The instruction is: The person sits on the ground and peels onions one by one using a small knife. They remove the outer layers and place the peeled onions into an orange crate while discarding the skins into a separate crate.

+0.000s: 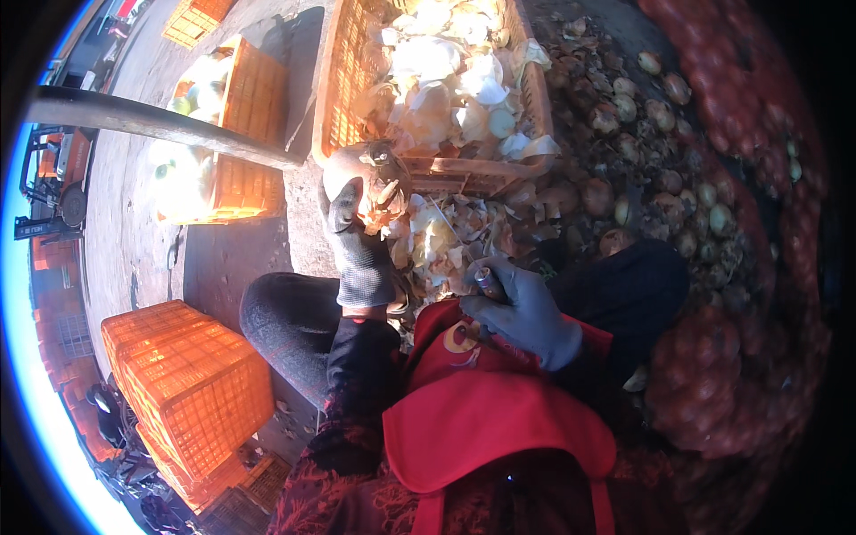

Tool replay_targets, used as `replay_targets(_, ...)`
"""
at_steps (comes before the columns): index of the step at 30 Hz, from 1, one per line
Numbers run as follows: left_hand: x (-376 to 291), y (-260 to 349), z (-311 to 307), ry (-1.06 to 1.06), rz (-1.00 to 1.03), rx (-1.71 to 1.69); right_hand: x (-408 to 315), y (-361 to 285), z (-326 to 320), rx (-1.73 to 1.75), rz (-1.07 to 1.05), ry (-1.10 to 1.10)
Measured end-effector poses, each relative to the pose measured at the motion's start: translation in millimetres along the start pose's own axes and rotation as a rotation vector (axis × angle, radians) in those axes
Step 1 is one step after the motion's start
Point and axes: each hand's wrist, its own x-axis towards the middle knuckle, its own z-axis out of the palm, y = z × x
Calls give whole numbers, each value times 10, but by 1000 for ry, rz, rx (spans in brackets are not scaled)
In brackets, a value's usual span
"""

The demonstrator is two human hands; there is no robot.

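Note:
My left hand (360, 257), in a knitted work glove, grips a large onion (348, 166) with brown papery skin hanging loose from its right side. The onion is just in front of the near left corner of an orange plastic crate (461, 165) heaped with onion skins (428, 110). Close to my lap, my right hand (525, 311) in a grey glove is closed around the handle of a knife (491, 284). Its thin blade points up and left, and is hard to make out against the skins. More peelings (435, 231) cover the ground between my knees.
On the left stand orange crates of peeled onions (254, 87), crossed by a post (167, 127). Stacked orange crates (194, 381) are at lower left. Loose onions (622, 107) and red mesh sacks (699, 374) lie to the right. A forklift (60, 174) stands far left.

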Motion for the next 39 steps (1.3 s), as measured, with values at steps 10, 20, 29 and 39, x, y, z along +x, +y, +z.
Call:
replay_targets(10, -87, 9, 134, 72, 77, 276, 672, 100, 25, -518, -243, 97)
replay_targets(20, -24, -97, -26, 30, 103, 182, 756, 63, -29, -737, -299, 99)
replay_targets(29, 152, -77, -168, -11, -1, 87, 1141, 214, 7, -824, -360, 190)
replay_targets(39, 63, 10, 7, -28, 137, 245, 1185, 140, 13, -837, -131, 132)
